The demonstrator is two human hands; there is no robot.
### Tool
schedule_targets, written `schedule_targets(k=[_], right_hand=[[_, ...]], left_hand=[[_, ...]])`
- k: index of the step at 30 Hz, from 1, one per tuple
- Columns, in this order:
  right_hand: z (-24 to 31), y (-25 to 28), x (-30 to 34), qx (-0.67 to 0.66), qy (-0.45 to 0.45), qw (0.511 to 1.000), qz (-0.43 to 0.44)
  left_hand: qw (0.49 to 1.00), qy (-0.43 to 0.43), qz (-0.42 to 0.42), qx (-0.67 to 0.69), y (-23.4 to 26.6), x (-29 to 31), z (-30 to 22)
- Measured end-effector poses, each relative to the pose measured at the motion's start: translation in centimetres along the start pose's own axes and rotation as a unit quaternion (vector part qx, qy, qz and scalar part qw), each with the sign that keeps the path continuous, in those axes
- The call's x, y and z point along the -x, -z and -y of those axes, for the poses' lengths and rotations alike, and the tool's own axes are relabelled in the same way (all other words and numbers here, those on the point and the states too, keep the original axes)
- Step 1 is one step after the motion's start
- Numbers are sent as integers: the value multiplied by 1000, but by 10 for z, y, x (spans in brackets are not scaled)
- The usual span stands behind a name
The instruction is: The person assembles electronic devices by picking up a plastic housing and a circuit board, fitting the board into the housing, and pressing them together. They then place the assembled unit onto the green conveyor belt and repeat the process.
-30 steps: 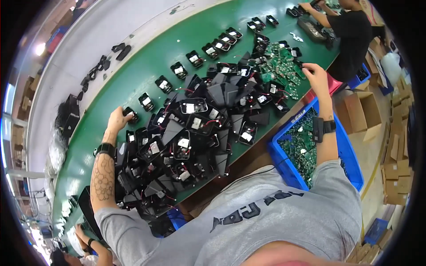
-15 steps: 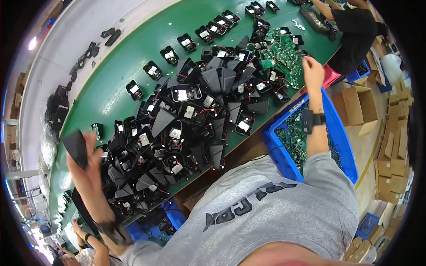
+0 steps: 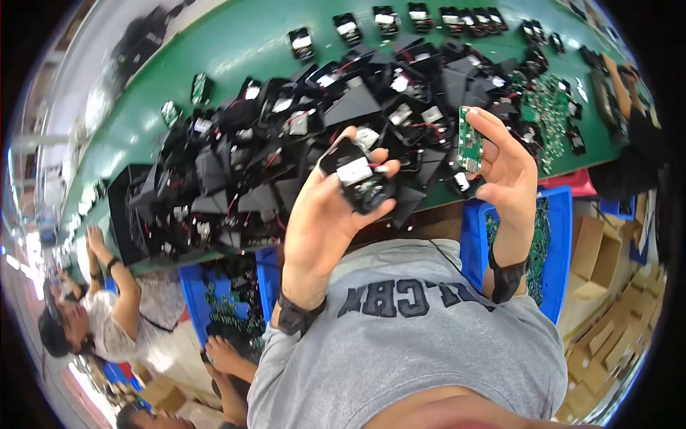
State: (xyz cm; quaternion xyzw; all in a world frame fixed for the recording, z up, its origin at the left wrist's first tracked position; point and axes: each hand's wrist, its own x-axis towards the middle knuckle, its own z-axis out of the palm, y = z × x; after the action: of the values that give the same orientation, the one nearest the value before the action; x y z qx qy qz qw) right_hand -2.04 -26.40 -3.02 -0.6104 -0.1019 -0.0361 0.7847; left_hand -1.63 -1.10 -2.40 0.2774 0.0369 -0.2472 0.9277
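Note:
My left hand (image 3: 312, 218) is wrapped round a black plastic housing (image 3: 366, 191), above the near edge of the bench. The housing's inside faces up, showing a white-labelled part, red wire and small electronics. To its right, my right hand (image 3: 516, 168) grips a small green circuit board (image 3: 469, 141) upright by its edges, between thumb and fingers. The board and the housing are apart. Beyond both hands spreads a heap of similar black housings (image 3: 350, 107), many with wires hanging out. A pile of green circuit boards (image 3: 547, 114) lies on the bench at the right.
Several housings stand in a row along the far side of the green bench (image 3: 250, 50). A blue bin (image 3: 561, 250) of boards is by my right arm, another blue bin (image 3: 193, 289) at left. Co-workers sit at the lower left; another person's arm (image 3: 618, 86) reaches in at far right.
My left hand has come from the far left to the middle with the black housing, now turned inside up. My right hand has left the board pile and now shows a green board. The view has turned.

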Motion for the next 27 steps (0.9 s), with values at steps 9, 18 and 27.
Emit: schedule_targets(k=[9,18,27], right_hand=[[-35,-51,-3,-54,110,991,44],[-56,-75,-2,-147,137,973,117],[-57,-74,-4,-90,144,980,102]], left_hand=[[984,-114,-26,-135,9,15,5],[992,-75,-6,-106,2,15,16],[994,-56,-4,-91,2,17,20]])
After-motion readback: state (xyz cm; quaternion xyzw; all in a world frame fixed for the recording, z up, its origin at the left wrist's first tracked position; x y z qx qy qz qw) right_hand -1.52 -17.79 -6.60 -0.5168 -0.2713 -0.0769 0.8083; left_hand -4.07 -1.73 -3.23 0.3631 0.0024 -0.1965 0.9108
